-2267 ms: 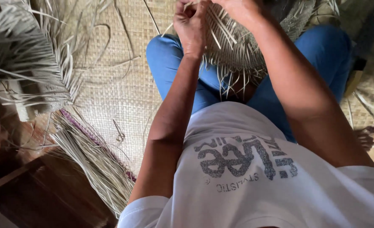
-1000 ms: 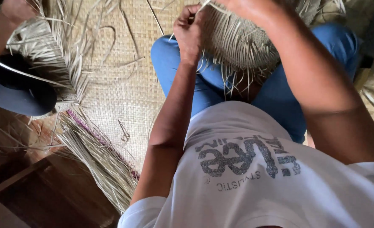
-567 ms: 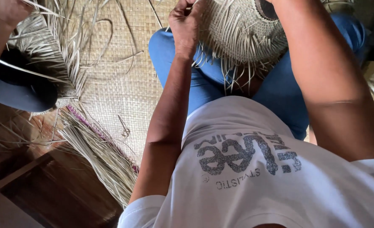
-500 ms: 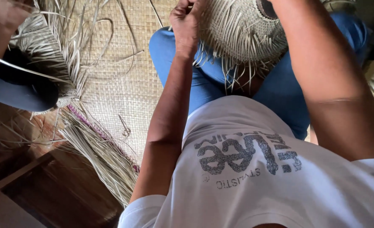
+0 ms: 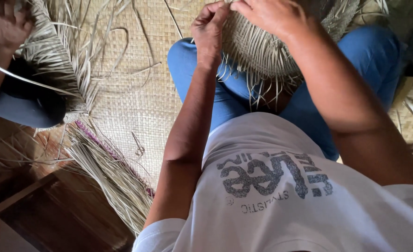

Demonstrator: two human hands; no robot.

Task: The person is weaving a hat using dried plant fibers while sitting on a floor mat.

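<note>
Since a moment ago the half-woven basket (image 5: 262, 46) has dropped a little lower over the lap and the left hand (image 5: 210, 29) has closed in on its rim, so both hands now meet at the same edge — the work reads as plaiting along that rim, with the body of the piece already formed. The left hand's fingers are pinched together on a loose strip at the rim; the right hand (image 5: 273, 15) lies curled over the top edge, gripping the weave. Nothing shows inside the basket, whose mouth faces away, and unwoven ends hang from its lower edge over the blue trousers (image 5: 225, 93). On the woven mat (image 5: 132, 102) lies a bundle of dried strips (image 5: 108, 172). At far left another person's hand (image 5: 8, 28) works a second frayed weave (image 5: 52, 51).
</note>
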